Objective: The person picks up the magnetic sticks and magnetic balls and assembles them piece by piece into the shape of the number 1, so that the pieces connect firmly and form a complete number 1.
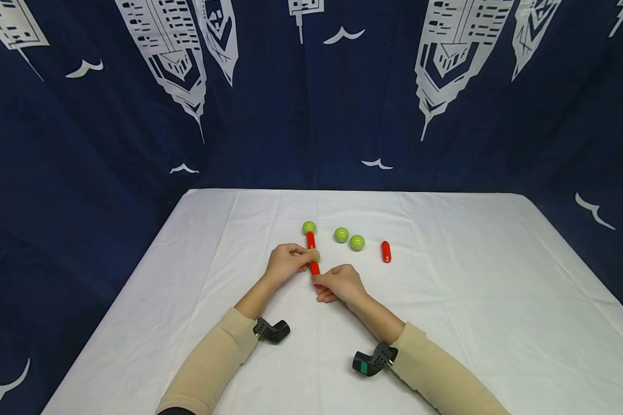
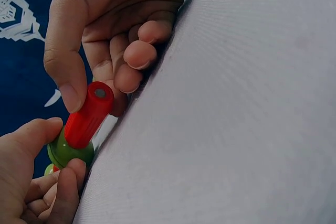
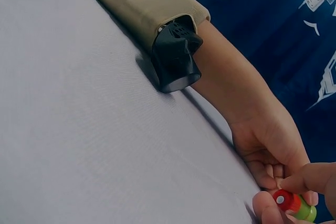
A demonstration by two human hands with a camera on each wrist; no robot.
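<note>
A line of red rods and green balls runs away from me on the white tablecloth. At its far end sits a green ball (image 1: 308, 227), joined to a red rod (image 1: 311, 240). My left hand (image 1: 285, 262) pinches the line's second green ball (image 2: 59, 151) between thumb and fingers. From that ball the near red rod (image 1: 315, 268) points toward me, and my right hand (image 1: 342, 282) grips its near end between thumb and fingertips. In the left wrist view this red rod (image 2: 88, 121) meets the ball and shows a grey metal dot on its end face.
Two loose green balls, one (image 1: 341, 234) beside the other (image 1: 357, 242), lie right of the line. Farther right lies a loose red rod (image 1: 386, 252). A dark blue printed curtain (image 1: 311, 115) hangs behind the white-covered table (image 1: 498, 276). Each wrist carries a black camera.
</note>
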